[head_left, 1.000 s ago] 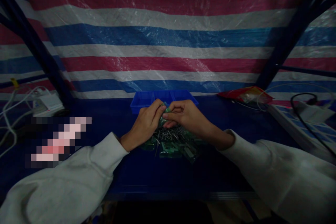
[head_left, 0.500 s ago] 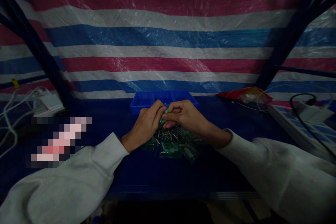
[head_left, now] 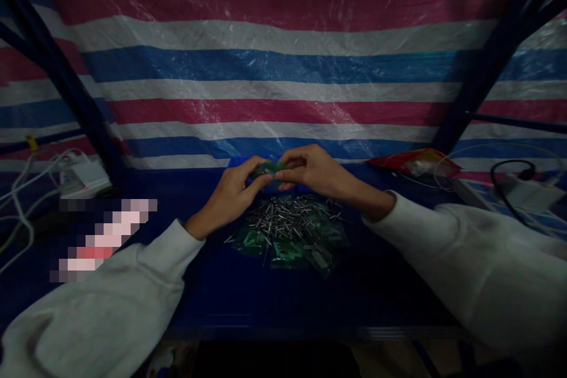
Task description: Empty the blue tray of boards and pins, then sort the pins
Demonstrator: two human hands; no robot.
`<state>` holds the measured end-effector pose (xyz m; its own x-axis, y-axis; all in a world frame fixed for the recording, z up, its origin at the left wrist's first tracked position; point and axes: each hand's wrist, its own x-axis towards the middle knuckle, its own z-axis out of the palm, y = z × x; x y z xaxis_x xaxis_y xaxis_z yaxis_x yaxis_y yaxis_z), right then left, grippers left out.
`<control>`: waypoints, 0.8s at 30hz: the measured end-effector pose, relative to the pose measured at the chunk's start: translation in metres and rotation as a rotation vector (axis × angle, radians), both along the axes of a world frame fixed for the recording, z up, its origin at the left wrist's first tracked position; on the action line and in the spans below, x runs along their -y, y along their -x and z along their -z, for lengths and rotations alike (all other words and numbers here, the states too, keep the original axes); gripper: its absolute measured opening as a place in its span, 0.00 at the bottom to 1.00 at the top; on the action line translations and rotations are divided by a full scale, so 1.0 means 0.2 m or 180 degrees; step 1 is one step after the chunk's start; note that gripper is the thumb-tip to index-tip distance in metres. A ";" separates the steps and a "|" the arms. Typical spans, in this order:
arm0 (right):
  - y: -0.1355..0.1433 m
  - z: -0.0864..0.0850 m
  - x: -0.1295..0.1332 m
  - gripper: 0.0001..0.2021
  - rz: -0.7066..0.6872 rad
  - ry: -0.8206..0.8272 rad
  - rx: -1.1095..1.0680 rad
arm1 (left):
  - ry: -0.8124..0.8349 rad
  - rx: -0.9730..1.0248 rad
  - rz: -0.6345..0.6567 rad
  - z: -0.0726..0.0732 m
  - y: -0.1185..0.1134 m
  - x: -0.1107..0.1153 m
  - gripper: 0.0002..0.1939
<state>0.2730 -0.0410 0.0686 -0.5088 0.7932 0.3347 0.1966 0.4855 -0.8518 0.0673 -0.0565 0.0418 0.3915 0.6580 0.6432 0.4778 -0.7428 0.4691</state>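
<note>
Between my two hands, over the blue tray [head_left: 236, 162], is a small greenish clear plastic bag [head_left: 273, 162]. My left hand [head_left: 237, 186] pinches its left side between thumb and fingers. On the other side, my right hand [head_left: 310, 171] grips the bag with thumb and bent fingers. What the bag contains is too dark to make out. Just below my hands lies a heap of thin silver metal pins, like rivets [head_left: 283, 215]. Several green plastic bags [head_left: 290, 257] lie under and in front of that heap. My hands hide most of the tray.
A blue table [head_left: 248, 301] carries everything. At the left stands a white power adapter [head_left: 86, 174] with cables; a blurred patch lies nearer. To the right are a red packet [head_left: 414, 162] and a white power strip [head_left: 522, 201] with cords. Striped sheeting [head_left: 283, 65] hangs behind.
Both hands have moved up and away from me, from over the heap to over the tray, with the bag between them. More of the pin heap now shows.
</note>
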 end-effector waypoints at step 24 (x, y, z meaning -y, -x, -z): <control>0.07 -0.10 -0.26 0.16 0.0095 -0.2117 0.1851 | 0.0018 -0.1801 -0.0577 0.01 0.29 -0.32 0.15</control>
<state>0.2592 0.0114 0.0878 -0.7243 0.5420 0.4262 0.5314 0.8327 -0.1559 0.0095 0.0076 0.0404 0.5536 0.7493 0.3635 0.7737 -0.6242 0.1082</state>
